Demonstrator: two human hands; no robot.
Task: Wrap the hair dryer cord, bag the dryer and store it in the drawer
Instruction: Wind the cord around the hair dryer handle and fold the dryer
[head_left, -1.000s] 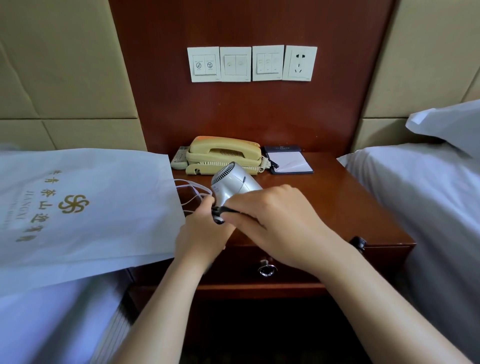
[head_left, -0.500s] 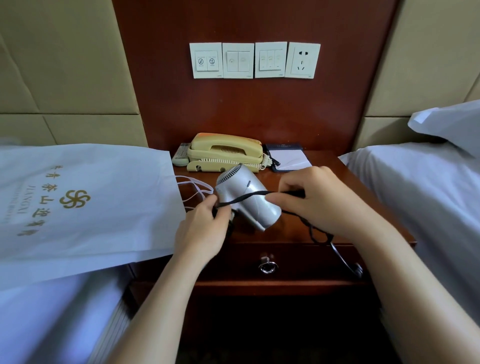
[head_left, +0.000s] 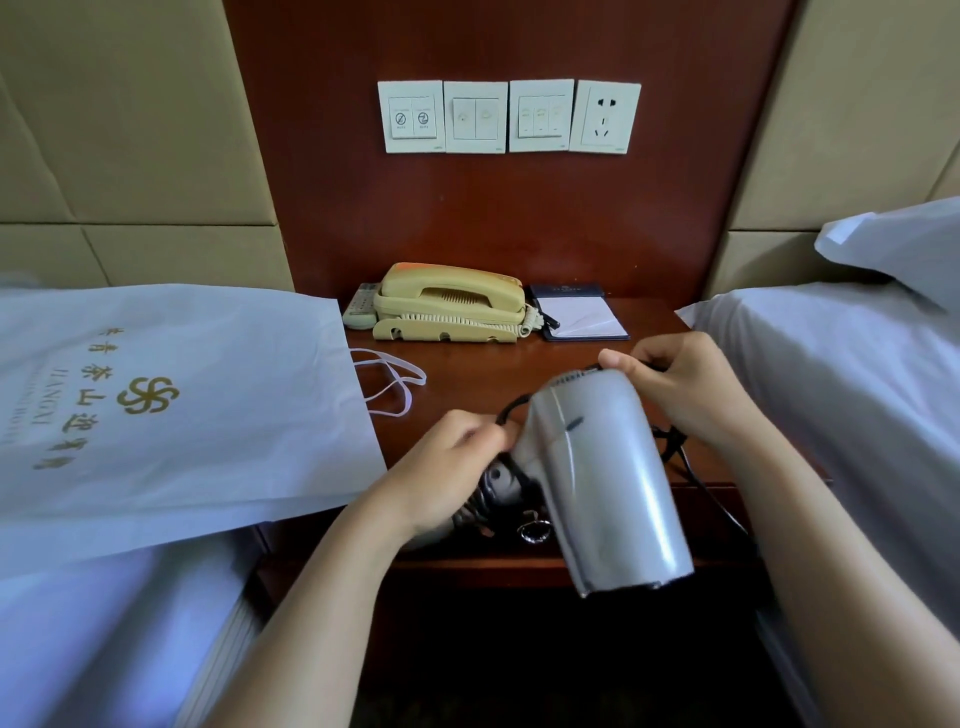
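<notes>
Hair dryer (head_left: 602, 467): held over near edge of worktop (head_left: 467, 374), barrel running far to near. Left hand (head_left: 447, 467) fingers clasp handle (head_left: 496, 480) and cord (head_left: 511, 409) on its left; right hand (head_left: 685, 389) fingers pinch cord at far end

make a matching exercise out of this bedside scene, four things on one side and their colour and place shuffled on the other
Things
1. hair dryer
2. cord
3. bag
4. telephone

Colour and place
a. cream, at the back of the nightstand
b. black, pinched by the right hand
c. white, lying on the bed at the left
d. silver, its handle gripped by the left hand

Pairs: 1-d, 2-b, 3-c, 4-a
</notes>
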